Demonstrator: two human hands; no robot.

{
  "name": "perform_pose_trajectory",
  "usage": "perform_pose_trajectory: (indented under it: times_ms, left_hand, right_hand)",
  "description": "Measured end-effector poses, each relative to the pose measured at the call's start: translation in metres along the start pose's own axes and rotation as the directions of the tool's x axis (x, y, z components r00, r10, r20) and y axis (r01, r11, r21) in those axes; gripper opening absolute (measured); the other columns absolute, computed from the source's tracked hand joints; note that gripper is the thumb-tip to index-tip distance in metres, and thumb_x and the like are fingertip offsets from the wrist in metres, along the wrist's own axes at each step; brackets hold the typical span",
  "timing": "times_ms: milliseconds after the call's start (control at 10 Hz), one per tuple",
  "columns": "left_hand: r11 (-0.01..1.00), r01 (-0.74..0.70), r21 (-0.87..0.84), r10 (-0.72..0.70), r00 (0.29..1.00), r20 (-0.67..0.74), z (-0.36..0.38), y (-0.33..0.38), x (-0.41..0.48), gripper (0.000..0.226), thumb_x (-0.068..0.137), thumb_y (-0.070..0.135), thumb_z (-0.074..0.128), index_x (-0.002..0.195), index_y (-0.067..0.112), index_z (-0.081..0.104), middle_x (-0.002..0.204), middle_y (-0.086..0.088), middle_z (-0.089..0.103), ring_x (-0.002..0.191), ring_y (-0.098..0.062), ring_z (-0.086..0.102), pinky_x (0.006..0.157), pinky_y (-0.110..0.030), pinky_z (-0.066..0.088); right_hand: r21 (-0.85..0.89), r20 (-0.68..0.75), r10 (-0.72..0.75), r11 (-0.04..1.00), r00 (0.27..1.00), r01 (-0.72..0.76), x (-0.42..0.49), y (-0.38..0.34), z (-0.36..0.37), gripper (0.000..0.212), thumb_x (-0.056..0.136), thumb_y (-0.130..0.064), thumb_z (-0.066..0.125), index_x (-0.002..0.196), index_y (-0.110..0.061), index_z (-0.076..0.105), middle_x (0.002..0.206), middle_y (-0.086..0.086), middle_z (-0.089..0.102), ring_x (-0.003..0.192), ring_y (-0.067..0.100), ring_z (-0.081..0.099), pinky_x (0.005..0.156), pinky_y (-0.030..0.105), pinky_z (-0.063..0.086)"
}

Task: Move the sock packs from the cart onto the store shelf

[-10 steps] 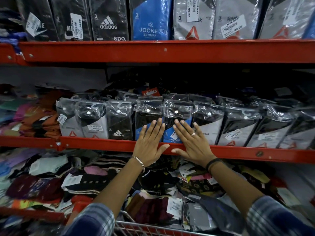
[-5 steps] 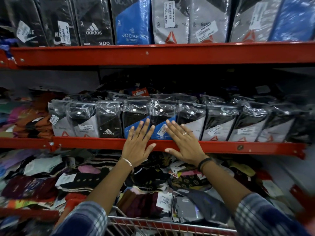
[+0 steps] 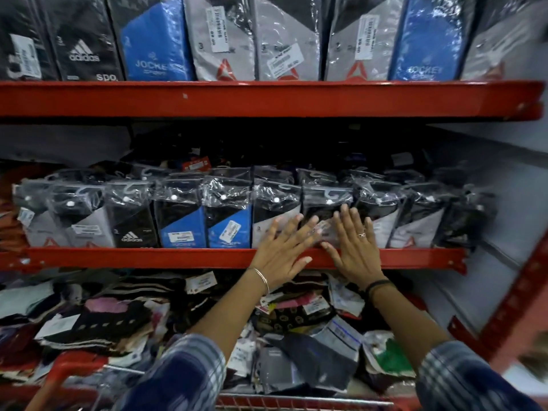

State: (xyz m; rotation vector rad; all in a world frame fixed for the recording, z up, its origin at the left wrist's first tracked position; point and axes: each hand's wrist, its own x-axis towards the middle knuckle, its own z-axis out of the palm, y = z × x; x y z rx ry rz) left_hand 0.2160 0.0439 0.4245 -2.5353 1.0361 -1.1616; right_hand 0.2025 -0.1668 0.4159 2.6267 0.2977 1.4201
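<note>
Head view: both flat hands (image 3: 318, 247) press sock packs (image 3: 323, 215) on shelf (image 3: 178, 258).

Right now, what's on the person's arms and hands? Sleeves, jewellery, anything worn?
Both arms wear blue-and-white checked sleeves pushed up past the forearm. The left hand has a thin silver bangle at the wrist. The right hand has a ring on one finger and a dark band around the wrist. No gloves.
</note>
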Motion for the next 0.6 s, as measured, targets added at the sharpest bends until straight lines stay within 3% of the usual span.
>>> perform_pose_trajectory:
  times_ms: [100,400,500,600]
  left_hand:
    - [0.996,0.056,0.072,-0.055,0.998,-0.01,0.011,0.001,0.007,0.065,0.095,0.05,0.024,0.149,0.026,-0.001,0.155,0.003,-0.025,0.144,-0.02,-0.016,0.113,-0.049,-0.013]
    - [0.993,0.069,0.096,-0.075,0.995,0.064,0.01,0.003,0.01,0.065,0.094,0.053,0.022,0.15,0.025,0.002,0.155,0.003,-0.024,0.144,-0.018,-0.016,0.113,-0.048,-0.011]
    - [1.0,0.009,0.007,-0.009,1.0,0.026,-0.007,0.005,0.004,0.067,0.094,0.047,0.036,0.149,0.02,0.01,0.158,-0.001,-0.01,0.145,-0.018,-0.004,0.116,-0.044,-0.005]
    - [0.994,-0.012,-0.104,-0.009,0.98,-0.199,-0.046,-0.001,0.007,0.057,0.091,0.036,0.044,0.142,0.014,0.03,0.154,-0.003,0.023,0.143,-0.018,0.016,0.116,-0.042,0.006]
  right_hand:
    - [-0.05,-0.02,-0.035,0.998,0.999,0.034,0.003,0.005,0.011,0.069,0.097,-0.055,0.012,0.149,-0.014,-0.008,0.156,0.0,-0.025,0.145,0.016,-0.018,0.119,0.037,-0.013]
    - [-0.035,0.018,-0.06,0.998,0.998,0.061,0.008,0.005,0.015,0.068,0.097,-0.054,0.009,0.148,-0.013,-0.01,0.156,0.001,-0.027,0.144,0.015,-0.02,0.118,0.037,-0.013]
    - [0.077,-0.046,-0.079,0.994,0.996,0.082,0.002,0.003,-0.005,0.066,0.097,-0.053,0.015,0.149,-0.012,0.01,0.16,0.004,-0.006,0.147,0.018,0.003,0.117,0.039,0.008]
    - [0.223,-0.217,-0.043,0.97,0.975,0.092,0.016,0.0,-0.041,0.058,0.097,-0.051,0.023,0.138,-0.011,0.031,0.145,0.006,0.028,0.13,0.022,0.035,0.101,0.038,0.03]
